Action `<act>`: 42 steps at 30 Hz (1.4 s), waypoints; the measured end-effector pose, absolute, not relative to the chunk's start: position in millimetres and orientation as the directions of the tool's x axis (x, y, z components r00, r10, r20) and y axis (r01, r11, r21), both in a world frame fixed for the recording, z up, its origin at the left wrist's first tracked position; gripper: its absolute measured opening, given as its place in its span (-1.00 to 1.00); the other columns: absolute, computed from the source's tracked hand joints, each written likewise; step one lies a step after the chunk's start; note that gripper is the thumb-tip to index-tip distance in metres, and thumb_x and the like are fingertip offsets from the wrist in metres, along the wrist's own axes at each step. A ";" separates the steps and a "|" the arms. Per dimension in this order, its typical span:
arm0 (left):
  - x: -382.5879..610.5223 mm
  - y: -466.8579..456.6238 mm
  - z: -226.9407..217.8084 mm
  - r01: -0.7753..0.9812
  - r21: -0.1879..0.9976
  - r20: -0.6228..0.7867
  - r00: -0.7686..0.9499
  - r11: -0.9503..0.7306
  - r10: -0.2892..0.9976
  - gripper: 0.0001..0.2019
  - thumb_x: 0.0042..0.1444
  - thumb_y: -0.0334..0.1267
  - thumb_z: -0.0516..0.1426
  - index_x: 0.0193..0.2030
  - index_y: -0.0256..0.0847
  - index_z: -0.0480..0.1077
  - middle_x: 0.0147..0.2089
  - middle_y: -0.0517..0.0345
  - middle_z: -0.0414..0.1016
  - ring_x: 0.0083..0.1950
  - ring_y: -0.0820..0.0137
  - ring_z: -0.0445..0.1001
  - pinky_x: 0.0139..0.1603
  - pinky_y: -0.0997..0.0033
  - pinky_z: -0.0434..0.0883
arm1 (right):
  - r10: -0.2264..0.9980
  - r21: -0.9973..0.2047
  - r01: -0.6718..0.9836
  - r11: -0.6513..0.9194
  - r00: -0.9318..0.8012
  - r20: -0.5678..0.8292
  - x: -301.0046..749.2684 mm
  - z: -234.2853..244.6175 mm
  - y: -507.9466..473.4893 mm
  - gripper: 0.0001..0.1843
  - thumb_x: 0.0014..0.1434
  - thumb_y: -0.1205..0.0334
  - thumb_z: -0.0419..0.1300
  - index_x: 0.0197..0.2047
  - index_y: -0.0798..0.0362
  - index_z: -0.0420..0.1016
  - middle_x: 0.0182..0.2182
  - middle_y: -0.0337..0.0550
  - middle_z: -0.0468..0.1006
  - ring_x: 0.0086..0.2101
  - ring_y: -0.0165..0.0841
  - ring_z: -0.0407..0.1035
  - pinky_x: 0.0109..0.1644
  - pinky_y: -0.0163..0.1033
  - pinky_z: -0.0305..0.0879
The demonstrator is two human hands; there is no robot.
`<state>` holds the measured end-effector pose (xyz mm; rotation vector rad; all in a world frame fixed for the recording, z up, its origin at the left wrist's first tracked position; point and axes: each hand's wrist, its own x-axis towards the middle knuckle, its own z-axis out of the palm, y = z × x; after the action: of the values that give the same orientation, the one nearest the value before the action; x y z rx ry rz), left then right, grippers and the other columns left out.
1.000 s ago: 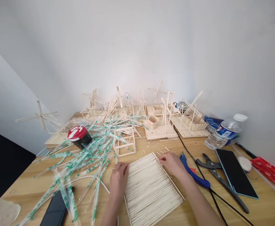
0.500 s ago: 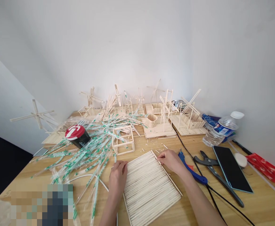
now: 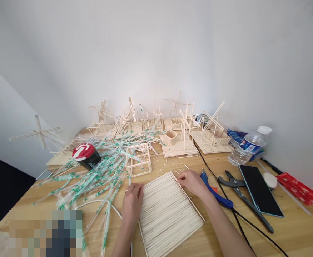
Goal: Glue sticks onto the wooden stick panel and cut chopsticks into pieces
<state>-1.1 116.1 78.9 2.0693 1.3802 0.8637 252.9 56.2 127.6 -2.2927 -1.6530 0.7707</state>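
A flat square panel of pale wooden sticks [image 3: 169, 214] laid side by side rests on the table, with thin edge sticks along its left and right sides. My left hand [image 3: 133, 200] has its fingers curled together against the panel's upper left edge. At the upper right corner, my right hand [image 3: 190, 181] pinches the edge stick [image 3: 189, 198] between thumb and fingertips. Just beyond the panel stands a small open stick frame [image 3: 138, 165], shaped like a box. To the right of my right hand lies a blue glue gun [image 3: 218, 196].
Green-printed wrappers [image 3: 103, 175] heap up on the left beside a red-lidded black tub [image 3: 86, 155]. Several stick models [image 3: 180, 148] line the wall. On the right are pruning shears [image 3: 249, 203], a phone [image 3: 261, 189], a water bottle [image 3: 249, 146] and a black cable [image 3: 210, 167].
The whole view has shifted slightly, moving things a little to the left in the picture. Both hands keep their places on the panel's edges.
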 end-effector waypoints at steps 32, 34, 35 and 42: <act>16.0 110.3 86.4 -0.172 0.975 -0.096 0.240 0.140 0.966 -0.51 -0.19 0.21 0.27 -0.43 -0.25 0.44 -0.38 0.02 0.57 -0.34 0.35 0.52 -0.35 0.43 0.45 | 0.998 -0.610 0.790 0.058 -0.070 0.005 192.3 136.5 95.5 -0.87 0.19 0.27 0.20 -0.30 0.00 0.61 -0.36 -0.28 0.63 -0.32 -0.40 0.48 -0.21 -0.31 0.36; 15.5 111.5 87.5 -0.179 0.972 -0.112 0.214 0.152 0.970 -0.51 -0.20 0.21 0.27 -0.43 -0.25 0.43 -0.43 0.05 0.55 -0.40 0.39 0.50 -0.44 0.50 0.39 | 1.000 -0.501 0.865 -0.024 0.031 0.004 210.0 139.1 123.0 -0.81 0.25 0.17 0.17 -0.18 0.11 0.51 -0.22 -0.17 0.57 -0.23 -0.34 0.46 -0.11 -0.11 0.39; 15.7 112.0 87.5 -0.181 0.971 -0.118 0.201 0.156 0.972 -0.49 -0.22 0.22 0.27 -0.42 -0.25 0.43 -0.46 0.07 0.53 -0.43 0.41 0.48 -0.48 0.52 0.37 | 0.997 -0.447 0.892 -0.066 0.078 0.009 217.2 139.5 138.7 -0.76 0.27 0.14 0.16 -0.09 0.10 0.47 -0.13 -0.13 0.53 -0.17 -0.31 0.45 -0.07 -0.06 0.39; 17.9 114.8 85.8 -0.188 0.972 -0.122 0.124 0.144 0.985 -0.44 -0.29 0.27 0.27 -0.44 -0.26 0.43 -0.54 0.12 0.47 -0.53 0.46 0.40 -0.59 0.55 0.25 | 0.984 -0.193 0.970 -0.148 0.164 0.071 225.1 131.7 231.0 -0.64 0.25 0.14 0.17 0.07 0.10 0.37 0.03 -0.03 0.43 -0.08 -0.23 0.40 -0.04 -0.01 0.39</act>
<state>17.9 114.8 85.8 1.0193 1.0452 1.1174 225.1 231.0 131.7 -2.2413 -1.9112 0.1051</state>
